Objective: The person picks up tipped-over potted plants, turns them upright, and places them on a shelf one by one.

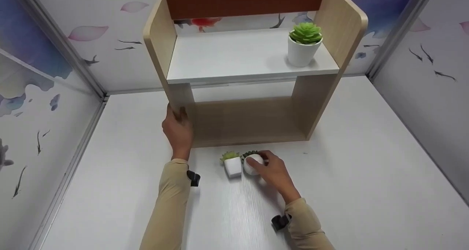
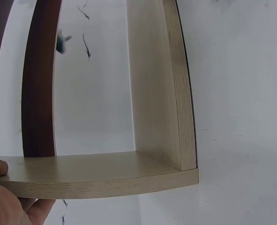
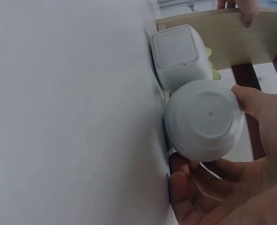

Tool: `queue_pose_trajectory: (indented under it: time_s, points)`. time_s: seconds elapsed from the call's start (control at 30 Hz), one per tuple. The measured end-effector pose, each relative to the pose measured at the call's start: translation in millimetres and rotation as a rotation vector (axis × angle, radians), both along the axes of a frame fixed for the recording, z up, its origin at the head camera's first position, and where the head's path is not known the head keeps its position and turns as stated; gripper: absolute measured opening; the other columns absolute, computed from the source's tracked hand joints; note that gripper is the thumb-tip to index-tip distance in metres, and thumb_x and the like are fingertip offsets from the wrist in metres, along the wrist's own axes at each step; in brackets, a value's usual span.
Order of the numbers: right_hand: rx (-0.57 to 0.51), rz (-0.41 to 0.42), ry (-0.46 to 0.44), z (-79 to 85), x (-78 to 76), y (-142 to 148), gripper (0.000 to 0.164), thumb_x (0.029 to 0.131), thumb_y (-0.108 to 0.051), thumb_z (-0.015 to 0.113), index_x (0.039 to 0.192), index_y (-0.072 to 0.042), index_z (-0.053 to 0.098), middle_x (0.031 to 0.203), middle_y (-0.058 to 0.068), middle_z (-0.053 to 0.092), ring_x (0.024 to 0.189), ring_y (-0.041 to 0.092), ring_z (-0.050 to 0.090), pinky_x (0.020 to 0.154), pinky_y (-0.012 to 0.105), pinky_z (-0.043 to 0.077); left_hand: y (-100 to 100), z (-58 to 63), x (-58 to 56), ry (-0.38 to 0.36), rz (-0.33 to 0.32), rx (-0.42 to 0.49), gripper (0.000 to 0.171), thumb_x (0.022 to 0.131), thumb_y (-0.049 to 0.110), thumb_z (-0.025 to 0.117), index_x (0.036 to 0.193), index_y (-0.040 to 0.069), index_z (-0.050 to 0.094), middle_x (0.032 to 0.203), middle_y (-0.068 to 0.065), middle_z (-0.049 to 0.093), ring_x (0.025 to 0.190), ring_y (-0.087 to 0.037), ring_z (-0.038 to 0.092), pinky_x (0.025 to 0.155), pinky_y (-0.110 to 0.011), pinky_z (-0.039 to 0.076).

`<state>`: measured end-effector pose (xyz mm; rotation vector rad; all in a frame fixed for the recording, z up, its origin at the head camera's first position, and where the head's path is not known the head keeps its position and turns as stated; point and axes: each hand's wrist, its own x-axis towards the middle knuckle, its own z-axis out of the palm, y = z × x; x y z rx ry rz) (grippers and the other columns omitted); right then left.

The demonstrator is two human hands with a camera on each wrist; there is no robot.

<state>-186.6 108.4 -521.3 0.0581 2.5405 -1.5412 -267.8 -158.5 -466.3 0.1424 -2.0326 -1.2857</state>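
Observation:
My left hand (image 1: 178, 130) grips the left side panel of a wooden shelf unit (image 1: 253, 123), thumb on one face and fingers on the other in the left wrist view. With my right hand (image 1: 274, 171) I hold a round white pot (image 3: 205, 121) between thumb and fingers. It lies tipped on the table, base toward me, and a dark green succulent (image 1: 251, 153) shows at its far end. Right beside it, a squarish white pot (image 1: 233, 167) with a light green succulent (image 1: 230, 155) also lies on its side.
On the unit's white upper shelf (image 1: 227, 56) stands a bright green succulent in a white pot (image 1: 301, 52), near the right panel. The unit rests on a white table (image 1: 366, 176), enclosed by printed wall panels (image 1: 128, 59).

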Motion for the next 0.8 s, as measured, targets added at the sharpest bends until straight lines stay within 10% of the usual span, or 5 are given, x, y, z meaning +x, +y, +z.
queue_pose_trajectory:
  time_s: [0.8]
  points:
    - [-0.028, -0.038, 0.054, -4.9, 6.9, 2.0, 0.058, 0.089, -0.043, 0.08, 0.133, -0.011, 0.063, 0.128, 0.011, 0.066, 0.118, 0.026, 0.061, 0.098, 0.045, 0.051, 0.7, 2.9, -0.5, -0.026, 0.011, 0.023, 0.038, 0.106, 0.012, 0.056, 0.141, -0.003, 0.055, 0.128, -0.022, 0.068, 0.121, -0.03, 0.066, 0.099, -0.047, 0.052]
